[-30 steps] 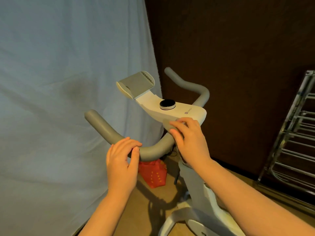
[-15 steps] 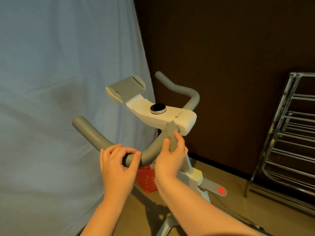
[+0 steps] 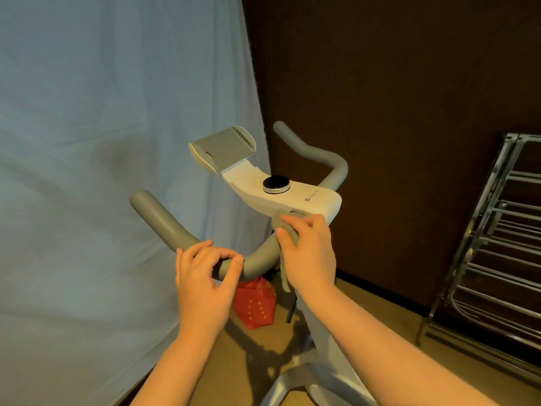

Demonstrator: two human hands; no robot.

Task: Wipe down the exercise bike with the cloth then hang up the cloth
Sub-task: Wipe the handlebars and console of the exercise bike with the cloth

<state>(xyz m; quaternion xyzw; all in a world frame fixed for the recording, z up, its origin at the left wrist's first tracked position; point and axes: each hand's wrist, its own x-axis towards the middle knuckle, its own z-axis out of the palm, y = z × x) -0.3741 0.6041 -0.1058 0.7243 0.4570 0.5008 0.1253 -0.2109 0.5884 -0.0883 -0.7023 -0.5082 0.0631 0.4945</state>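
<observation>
The wiping stage is judged to be under way and unfinished. A small grey cloth is gripped in the right hand, bunched under curled fingers and thumb, and is pressed where the near grey handlebar meets the underside of the white console of the exercise bike; a strip of the cloth hangs below the palm. The left hand is clasped round the same handlebar, just to the left of the right hand, thumb and fingers curled about the tube, apparently to steady the bike. Above and beyond the right hand lie the black round knob, the grey tablet holder and the far handlebar; whether these have been wiped cannot be told. Below the hands the white frame and base remain to be covered, as far as can be judged. The hanging step is not yet done: the metal drying rack stands well apart to the right of the right hand. A red bag sits on the floor beneath the hands.
</observation>
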